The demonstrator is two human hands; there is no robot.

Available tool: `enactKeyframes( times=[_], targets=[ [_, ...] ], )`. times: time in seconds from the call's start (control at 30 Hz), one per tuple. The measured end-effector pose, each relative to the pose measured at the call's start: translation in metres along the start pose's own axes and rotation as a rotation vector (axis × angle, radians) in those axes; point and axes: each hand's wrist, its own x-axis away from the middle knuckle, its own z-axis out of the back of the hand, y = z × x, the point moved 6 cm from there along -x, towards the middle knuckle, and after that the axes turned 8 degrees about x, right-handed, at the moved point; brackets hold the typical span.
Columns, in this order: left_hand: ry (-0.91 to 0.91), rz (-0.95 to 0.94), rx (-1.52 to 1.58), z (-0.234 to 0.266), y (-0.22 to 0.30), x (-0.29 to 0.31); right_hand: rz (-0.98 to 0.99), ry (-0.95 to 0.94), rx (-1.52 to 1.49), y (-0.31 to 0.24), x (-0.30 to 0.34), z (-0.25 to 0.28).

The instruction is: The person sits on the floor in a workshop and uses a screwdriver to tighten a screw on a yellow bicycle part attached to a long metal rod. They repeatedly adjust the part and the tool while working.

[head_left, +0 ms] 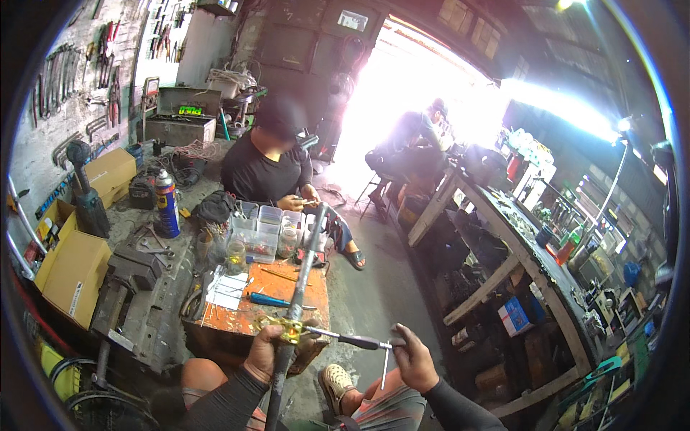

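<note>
A long grey metal pipe runs slantwise up in front of me, its lower end between my legs. Around it sits a yellow, brass-coloured clamp. My left hand is closed on the clamp's near side, thumb on top. From the clamp a T-handle wrench reaches right: thin shaft, black grip, silver crossbar hanging down at its end. My right hand has its fingers bent around that crossbar end. Beyond the clamp, a blue-handled screwdriver lies on the orange tabletop.
Clear plastic bins and a paper sheet are on the small table. To the left stand a bench vise, a blue spray can and cardboard boxes. A person sits opposite. A long workbench runs along the right.
</note>
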Motion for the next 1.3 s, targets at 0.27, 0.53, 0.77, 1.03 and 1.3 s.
enactKeyframes(
  times=[0.27,0.53,0.77,1.03,1.3],
  targets=[
    [-0.068,0.164,-0.047,-0.003,-0.014,-0.002,-0.563,-0.273,-0.554,0.040,0.018,-0.015],
    [-0.131,0.127,0.078,-0.007,-0.008,-0.005,0.193,0.174,0.265,0.000,0.005,0.011],
    [-0.081,0.142,0.075,-0.003,-0.011,-0.004,0.467,0.008,0.425,-0.009,-0.004,-0.001],
    [-0.071,0.039,-0.032,-0.017,-0.008,-0.001,-0.480,-0.002,-0.717,0.048,0.010,-0.025],
    [-0.096,0.041,-0.168,0.002,-0.011,-0.003,-0.010,0.075,-0.086,0.043,0.016,-0.010]
  ],
)
